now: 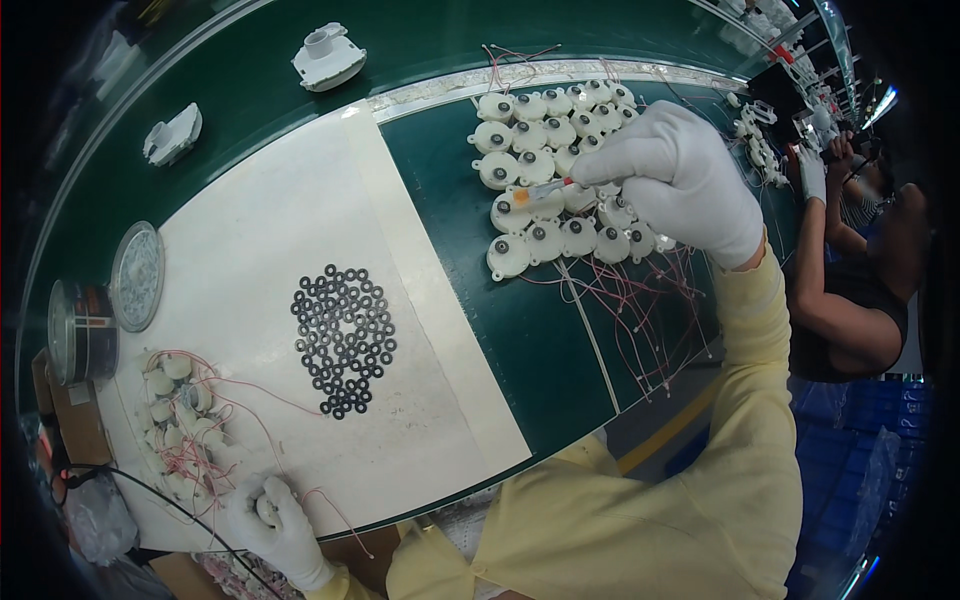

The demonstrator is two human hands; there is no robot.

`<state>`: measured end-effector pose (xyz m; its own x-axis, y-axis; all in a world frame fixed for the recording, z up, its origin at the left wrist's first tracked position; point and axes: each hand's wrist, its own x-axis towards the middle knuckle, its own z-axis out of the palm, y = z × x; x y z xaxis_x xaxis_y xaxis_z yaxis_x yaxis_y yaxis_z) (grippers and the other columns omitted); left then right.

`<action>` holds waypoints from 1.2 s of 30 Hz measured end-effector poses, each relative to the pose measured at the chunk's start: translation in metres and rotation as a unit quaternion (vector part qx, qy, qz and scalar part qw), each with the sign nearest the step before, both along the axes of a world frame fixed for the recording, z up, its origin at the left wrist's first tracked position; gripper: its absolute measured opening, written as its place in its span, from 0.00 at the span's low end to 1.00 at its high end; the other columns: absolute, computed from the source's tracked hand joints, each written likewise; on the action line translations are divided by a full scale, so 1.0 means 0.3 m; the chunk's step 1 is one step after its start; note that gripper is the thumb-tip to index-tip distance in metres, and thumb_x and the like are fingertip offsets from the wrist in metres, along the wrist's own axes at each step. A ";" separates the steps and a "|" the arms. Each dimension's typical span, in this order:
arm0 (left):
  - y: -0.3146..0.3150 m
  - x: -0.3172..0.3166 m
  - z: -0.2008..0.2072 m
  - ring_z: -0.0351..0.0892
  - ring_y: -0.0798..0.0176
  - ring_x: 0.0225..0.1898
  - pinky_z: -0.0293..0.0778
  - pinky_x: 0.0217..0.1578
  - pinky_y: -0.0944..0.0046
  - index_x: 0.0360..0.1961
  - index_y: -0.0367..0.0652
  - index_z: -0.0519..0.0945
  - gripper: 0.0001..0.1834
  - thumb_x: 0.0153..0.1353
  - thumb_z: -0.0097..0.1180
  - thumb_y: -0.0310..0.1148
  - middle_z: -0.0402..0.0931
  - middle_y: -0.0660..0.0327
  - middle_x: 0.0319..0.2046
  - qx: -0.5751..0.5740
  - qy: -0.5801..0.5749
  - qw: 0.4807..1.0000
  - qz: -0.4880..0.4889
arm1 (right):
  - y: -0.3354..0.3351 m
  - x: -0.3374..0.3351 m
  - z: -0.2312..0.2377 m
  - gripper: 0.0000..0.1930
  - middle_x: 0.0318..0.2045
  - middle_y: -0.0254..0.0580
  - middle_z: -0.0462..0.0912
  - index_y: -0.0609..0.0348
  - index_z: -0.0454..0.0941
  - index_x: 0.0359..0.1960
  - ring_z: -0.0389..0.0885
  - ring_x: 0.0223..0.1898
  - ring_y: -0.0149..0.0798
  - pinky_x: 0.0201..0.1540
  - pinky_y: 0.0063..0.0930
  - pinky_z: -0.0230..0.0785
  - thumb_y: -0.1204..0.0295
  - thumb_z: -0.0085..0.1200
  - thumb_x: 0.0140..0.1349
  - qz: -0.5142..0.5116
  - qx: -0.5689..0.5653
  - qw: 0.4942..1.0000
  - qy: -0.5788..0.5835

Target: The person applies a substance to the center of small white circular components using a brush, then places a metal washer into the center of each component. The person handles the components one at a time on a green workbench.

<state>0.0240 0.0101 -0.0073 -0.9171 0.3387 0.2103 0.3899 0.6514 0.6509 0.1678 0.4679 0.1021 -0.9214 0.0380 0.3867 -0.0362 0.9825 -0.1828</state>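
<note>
My right hand (680,180), in a white glove, is closed on a thin brush (538,191) with orange bristles. The brush tip hangs over rows of round cream-coloured wired parts (509,256) with dark centres, standing on the green table at the right. Down at the near left, my gloved left hand (270,530) has its fingers curled around a small round whitish part (267,511), mostly hidden by the glove. Beside it lies a pile of similar round parts (172,425) with tangled red wires. A patch of small black rings (343,340) covers the middle of the white sheet (420,440).
A round clear tub (82,332) and a round lid (137,277) stand at the left edge. Two white housings (329,58) sit on the green surface at the back. A black cable (150,485) crosses near my left hand. Another person's arm (815,240) is at the right.
</note>
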 end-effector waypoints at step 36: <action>-0.030 -0.017 -0.043 0.72 0.68 0.32 0.73 0.34 0.69 0.44 0.30 0.74 0.08 0.67 0.55 0.24 0.74 0.57 0.35 0.024 0.028 0.999 -0.019 | 0.069 0.109 -0.041 0.21 0.26 0.34 0.85 0.52 0.87 0.35 0.80 0.29 0.38 0.39 0.32 0.72 0.86 0.48 0.41 -0.024 -0.019 1.000 -0.008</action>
